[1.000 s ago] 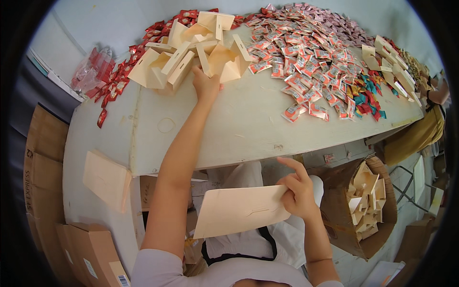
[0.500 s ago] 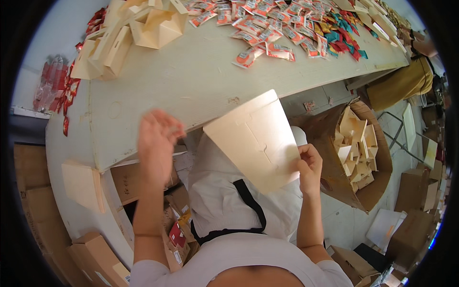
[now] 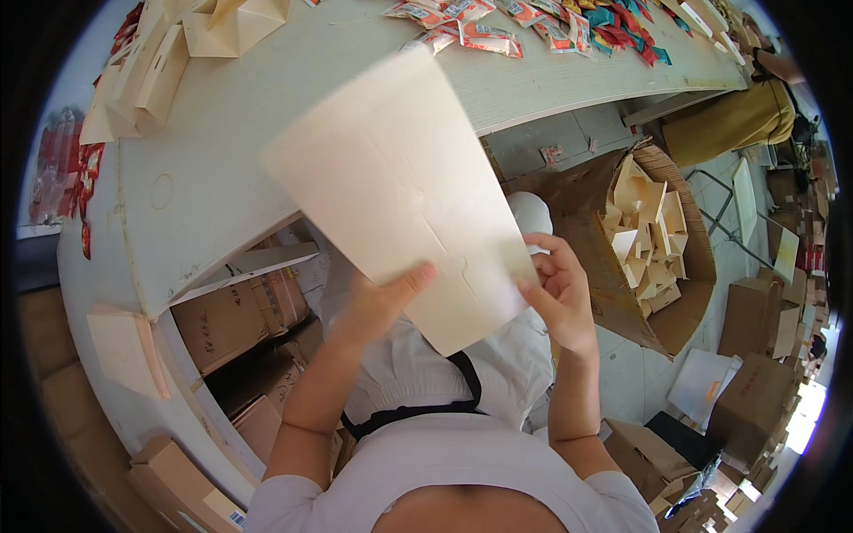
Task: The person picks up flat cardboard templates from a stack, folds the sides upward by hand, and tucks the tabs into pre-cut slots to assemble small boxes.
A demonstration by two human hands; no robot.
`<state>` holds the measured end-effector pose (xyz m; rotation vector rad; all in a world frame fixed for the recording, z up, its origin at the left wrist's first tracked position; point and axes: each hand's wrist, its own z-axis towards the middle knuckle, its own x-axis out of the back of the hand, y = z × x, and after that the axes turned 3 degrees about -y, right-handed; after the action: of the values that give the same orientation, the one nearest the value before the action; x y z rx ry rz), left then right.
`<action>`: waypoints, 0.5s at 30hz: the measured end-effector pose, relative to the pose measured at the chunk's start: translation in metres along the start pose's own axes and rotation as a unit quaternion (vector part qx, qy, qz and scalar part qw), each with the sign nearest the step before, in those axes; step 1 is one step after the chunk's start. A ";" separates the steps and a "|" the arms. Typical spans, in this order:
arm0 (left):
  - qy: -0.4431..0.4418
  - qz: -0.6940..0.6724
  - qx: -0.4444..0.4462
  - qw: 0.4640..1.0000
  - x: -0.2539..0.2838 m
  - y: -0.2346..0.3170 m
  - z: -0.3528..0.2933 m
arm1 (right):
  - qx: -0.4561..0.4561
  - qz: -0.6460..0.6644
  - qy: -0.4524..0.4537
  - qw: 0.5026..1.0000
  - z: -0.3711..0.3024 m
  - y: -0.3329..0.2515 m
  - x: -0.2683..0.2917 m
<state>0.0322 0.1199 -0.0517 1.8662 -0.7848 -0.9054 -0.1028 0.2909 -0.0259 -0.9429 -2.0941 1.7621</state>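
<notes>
A flat cream card box blank (image 3: 391, 169), with slits and a rounded tab line down its middle, is tilted over my lap and the table's front edge. My left hand (image 3: 378, 304) grips its lower left edge, thumb on top and fingers hidden beneath. At the lower right edge my right hand (image 3: 562, 298) pinches the blank between thumb and fingers. More flat blanks lie in a small stack (image 3: 124, 351) on the table's left part.
Folded cream boxes (image 3: 235, 27) stand on the table (image 3: 213, 151) at the far left. Small orange-and-white packets (image 3: 489, 40) and coloured ones (image 3: 622, 31) lie at the back. A large carton (image 3: 693, 324) of folded boxes stands right of me. Another person's trousers (image 3: 737, 124) show farther right.
My left hand has come from above the table onto the blank's lower left edge. The blank has risen toward me and now looks larger. The view has shifted slightly.
</notes>
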 end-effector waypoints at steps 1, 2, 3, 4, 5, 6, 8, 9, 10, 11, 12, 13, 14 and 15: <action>0.018 -0.020 -0.014 1.000 0.003 0.003 0.003 | -0.019 0.011 -0.002 1.000 -0.003 -0.006 -0.001; 0.037 -0.041 -0.027 0.998 0.005 0.006 0.006 | -0.038 0.021 -0.003 0.999 -0.006 -0.010 -0.002; 0.032 -0.038 -0.043 0.998 0.005 0.010 0.008 | -0.057 0.032 -0.006 0.998 -0.008 -0.013 -0.002; 0.028 -0.036 -0.059 0.997 0.005 0.014 0.010 | -0.011 0.044 -0.001 0.999 -0.008 -0.010 -0.005; 0.024 -0.034 -0.074 0.996 0.005 0.017 0.012 | 0.034 0.056 0.004 0.998 -0.008 -0.006 -0.009; 0.008 -0.075 -0.069 0.995 0.005 0.020 0.012 | 0.078 0.068 0.008 0.995 -0.008 -0.001 -0.011; -0.025 -0.156 -0.058 0.986 0.006 0.026 0.014 | 0.123 0.039 -0.072 0.989 -0.002 0.000 -0.004; -0.031 -0.170 -0.050 0.984 0.006 0.026 0.014 | 0.143 0.026 -0.112 0.983 -0.001 0.002 0.001; -0.038 -0.185 -0.042 0.981 0.007 0.027 0.016 | 0.136 0.043 -0.129 0.981 -0.001 0.010 0.007; -0.045 -0.199 -0.033 0.978 0.007 0.027 0.017 | 0.163 0.040 -0.132 0.977 0.000 0.014 0.008; -0.045 -0.199 -0.033 0.978 0.006 0.026 0.018 | 0.189 0.037 -0.134 0.972 0.004 0.017 0.010; -0.046 -0.200 -0.034 0.978 0.003 0.025 0.020 | 0.215 0.033 -0.136 0.966 0.007 0.017 0.012; -0.047 -0.200 -0.034 0.978 0.001 0.024 0.020 | 0.210 0.042 -0.129 0.968 0.008 0.016 0.012; -0.051 -0.198 -0.039 0.978 0.002 0.022 0.020 | 0.205 0.050 -0.123 0.970 0.011 0.013 0.010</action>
<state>0.0129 0.1009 -0.0396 1.9530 -0.4333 -1.2695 -0.1126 0.2896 -0.0430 -0.7522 -1.7213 2.3479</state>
